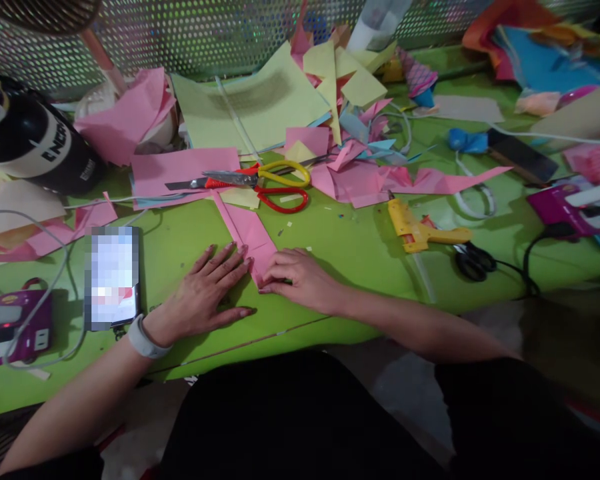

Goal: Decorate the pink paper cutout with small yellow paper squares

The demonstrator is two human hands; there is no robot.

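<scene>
On the desk (360,260), paper (254,230) is best held flat by the spread left hand (206,290), its tip pinched by the right hand (303,281).

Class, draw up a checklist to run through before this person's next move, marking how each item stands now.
1. Left hand steadying the folded pink paper: ok, spread flat, fingertips at its left edge.
2. Right hand at the paper's near end: ok, fingers and thumb gathered there.
3. Crease under the right fingers sharp: cannot tell, hidden.
4. Scissors out of both hands' way: ok, lying beyond them.
5. Glue gun apart from the paper: ok, off to the right.
6. Surface free of scraps: not ok, several lie nearby.
</scene>
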